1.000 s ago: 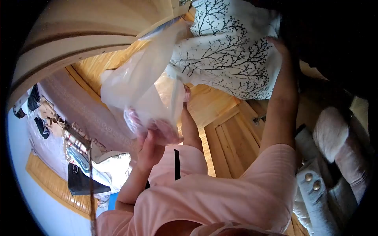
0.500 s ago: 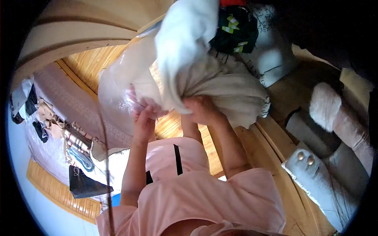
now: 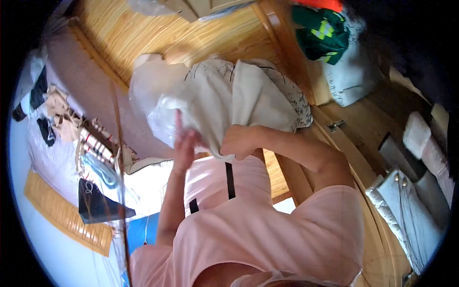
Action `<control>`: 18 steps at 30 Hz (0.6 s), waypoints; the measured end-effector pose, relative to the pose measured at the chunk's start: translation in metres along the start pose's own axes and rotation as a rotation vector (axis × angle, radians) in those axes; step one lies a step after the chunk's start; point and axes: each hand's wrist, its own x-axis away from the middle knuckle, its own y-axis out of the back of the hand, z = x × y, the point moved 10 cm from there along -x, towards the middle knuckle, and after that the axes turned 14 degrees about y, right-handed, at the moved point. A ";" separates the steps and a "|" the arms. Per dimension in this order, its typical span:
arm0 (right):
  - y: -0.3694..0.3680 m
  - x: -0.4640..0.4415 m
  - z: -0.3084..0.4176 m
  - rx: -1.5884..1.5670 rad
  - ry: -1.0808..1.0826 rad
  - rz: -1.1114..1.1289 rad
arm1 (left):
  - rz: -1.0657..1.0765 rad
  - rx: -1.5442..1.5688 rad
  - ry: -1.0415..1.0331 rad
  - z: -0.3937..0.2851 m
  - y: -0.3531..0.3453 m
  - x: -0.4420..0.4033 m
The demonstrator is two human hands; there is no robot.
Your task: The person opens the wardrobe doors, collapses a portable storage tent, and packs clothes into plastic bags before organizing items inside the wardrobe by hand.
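Observation:
A large off-white cloth (image 3: pixel 210 95) with a dark branch-like print along its far edges hangs bunched in front of my lap. My right hand (image 3: pixel 239 142) is closed on its near edge, gathering it into folds. To the left a translucent plastic bag (image 3: pixel 148 83) lies against the cloth and partly around it. My left hand (image 3: pixel 185 146) grips the bag's near edge, one finger stretched upward along the plastic and the others curled. Folds hide part of these fingers.
On the left, a bed (image 3: pixel 91 86) bears folded clothes (image 3: pixel 95 143) and a black pouch (image 3: pixel 98 203). On the right, an open wooden cabinet (image 3: pixel 334 143) holds pale folded items (image 3: pixel 401 205). A dark green garment (image 3: pixel 322 33) with yellow patches rests at upper right. Wooden floor (image 3: pixel 191 33) lies ahead.
The white portion of cloth raised in front has come down, and the cloth now spreads lower between my hands. My right hand has shifted slightly with its elbow farther out; the view has turned.

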 end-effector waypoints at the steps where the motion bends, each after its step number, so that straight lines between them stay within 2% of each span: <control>1: -0.007 -0.015 -0.009 0.009 0.018 0.005 | 0.015 -0.050 0.046 0.008 -0.005 0.010; 2: -0.002 -0.024 -0.015 -0.031 0.001 -0.024 | 0.031 -0.099 0.097 0.017 -0.009 0.022; 4: 0.009 -0.041 -0.029 -0.118 -0.041 -0.083 | 0.131 -0.144 0.010 0.019 -0.022 0.049; 5: 0.004 -0.059 -0.042 -0.119 -0.111 0.025 | 0.087 -0.365 0.092 0.013 -0.034 0.065; 6: 0.008 -0.067 -0.050 -0.192 -0.135 0.029 | 0.281 -0.180 0.024 0.029 -0.044 0.078; 8: 0.036 -0.090 -0.070 -0.492 0.030 -0.646 | 0.337 -0.299 0.010 0.031 -0.054 0.092; 9: 0.038 -0.096 -0.078 -0.532 0.085 -0.826 | 0.376 -0.278 0.044 0.033 -0.058 0.093; 11: -0.001 -0.134 -0.092 -0.520 -0.059 -0.828 | 0.453 -0.233 0.115 0.037 -0.064 0.096; 13: -0.045 -0.173 -0.092 -0.499 -0.135 -0.777 | 0.284 -0.572 0.081 0.041 -0.051 0.098; 15: -0.071 -0.210 -0.087 -0.487 -0.135 -0.705 | 0.248 0.003 0.395 0.068 -0.027 0.110; 16: -0.084 -0.229 -0.087 -0.482 -0.121 -0.657 | 0.034 -0.152 0.309 0.059 0.010 0.112; 18: -0.091 -0.248 -0.091 -0.470 -0.085 -0.571 | -0.038 -0.073 0.436 0.077 0.069 0.130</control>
